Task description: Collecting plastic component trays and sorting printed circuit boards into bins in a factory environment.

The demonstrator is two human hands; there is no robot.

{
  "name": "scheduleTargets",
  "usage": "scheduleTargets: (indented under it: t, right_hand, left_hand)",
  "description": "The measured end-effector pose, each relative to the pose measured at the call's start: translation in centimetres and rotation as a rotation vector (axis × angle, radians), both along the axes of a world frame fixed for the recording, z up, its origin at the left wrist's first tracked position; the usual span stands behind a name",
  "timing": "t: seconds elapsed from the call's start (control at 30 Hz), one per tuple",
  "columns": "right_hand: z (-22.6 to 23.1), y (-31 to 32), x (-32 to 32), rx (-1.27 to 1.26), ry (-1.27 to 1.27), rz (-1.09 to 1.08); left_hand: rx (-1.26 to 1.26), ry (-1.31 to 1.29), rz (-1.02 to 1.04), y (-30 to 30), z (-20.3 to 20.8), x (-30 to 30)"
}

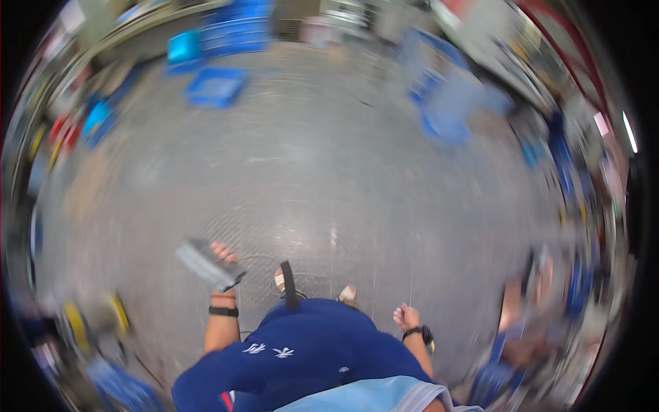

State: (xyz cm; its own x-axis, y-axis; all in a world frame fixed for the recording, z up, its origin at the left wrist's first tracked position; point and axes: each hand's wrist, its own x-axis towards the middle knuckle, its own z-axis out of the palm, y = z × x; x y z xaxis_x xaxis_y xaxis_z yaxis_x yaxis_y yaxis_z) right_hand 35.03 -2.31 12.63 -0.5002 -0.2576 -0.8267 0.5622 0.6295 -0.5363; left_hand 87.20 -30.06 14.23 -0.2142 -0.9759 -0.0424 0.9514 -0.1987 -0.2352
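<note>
My left hand (224,253) is closed around a flat, oblong grey thing (208,265) with a dark end. Motion blur hides its exact kind; my fingertips show beyond its far edge, and it covers most of the palm. Lower right of the middle, my right hand (406,317) hangs beside my body with curled fingers, and nothing shows in it. A dark band (223,311) circles my left wrist, and a black watch (427,338) sits on the right one. Between the hands, a black strap (288,285) sticks out in front of my dark blue shirt (322,336).
Grey floor (295,165) stretches ahead. Blue crates (237,31) are stacked at the far left, with a blue tray (217,87) before them. More blue crates (439,75) stand far right. A yellow-flanged spool-like thing (96,321) is near left. Blurred, unclear objects line the right side.
</note>
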Motion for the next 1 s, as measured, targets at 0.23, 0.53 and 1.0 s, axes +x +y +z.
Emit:
scheduleTargets:
  t: [0.23, 0.53, 1.0]
  right_hand:
    - [1.6, 33.4, 14.0, 0.195, -0.111, -0.652]
    - [15.9, 45.6, 23.4, 0.214, -0.178, -0.89]
    - [17.5, 26.0, -7.0, -0.319, 0.121, -0.841]
  left_hand:
    - [-0.09, 0.0, -0.444, -0.1, 11.2, -2.2]
    - [0.056, 0.094, -0.774, 11.3, 34.8, -14.0]
    - [-0.191, 0.079, -1.08, 1.1, 31.2, -44.6]
